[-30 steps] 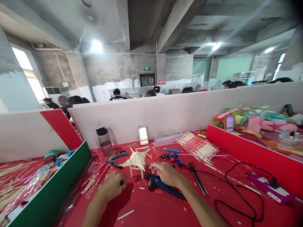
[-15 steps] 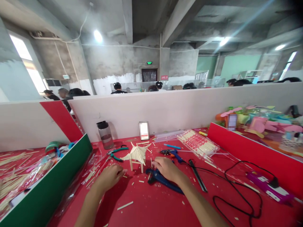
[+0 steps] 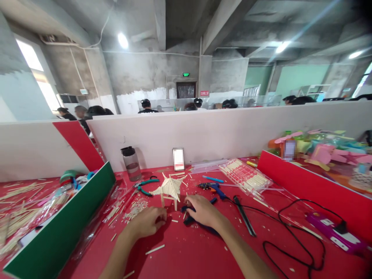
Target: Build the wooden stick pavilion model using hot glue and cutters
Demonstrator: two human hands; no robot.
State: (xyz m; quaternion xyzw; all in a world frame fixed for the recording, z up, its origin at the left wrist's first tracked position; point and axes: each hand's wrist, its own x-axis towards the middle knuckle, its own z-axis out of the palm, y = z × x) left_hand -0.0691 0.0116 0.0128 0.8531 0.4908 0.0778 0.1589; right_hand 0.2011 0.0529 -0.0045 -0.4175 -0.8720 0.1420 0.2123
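Observation:
A small pavilion-like model (image 3: 171, 188) of pale sticks, with a pointed roof and thin legs, stands upright on the red tabletop. In front of its left side, my left hand (image 3: 149, 221) hovers low with the fingers curled inward; whatever they hold, if anything, is hidden. My right hand (image 3: 201, 209) is bent over a dark-blue hand cutter (image 3: 207, 229) lying to the right of the model, thumb and fingers around its head. Part of the cutter is covered by the hand. A short pale stick (image 3: 155, 249) lies nearer to me.
Teal-handled pliers (image 3: 144, 190) and a water bottle (image 3: 131, 164) are at the left. To the right lie a blue glue gun (image 3: 216, 190), a utility knife (image 3: 244, 216), bundled sticks (image 3: 247, 174) and a purple power strip (image 3: 334, 232) with a black cord. A green divider (image 3: 62, 221) borders the left side.
My left hand has moved right and slightly nearer to me, uncovering a heap of stick scraps. My right hand has settled lower over the cutter's head. The view has shifted slightly.

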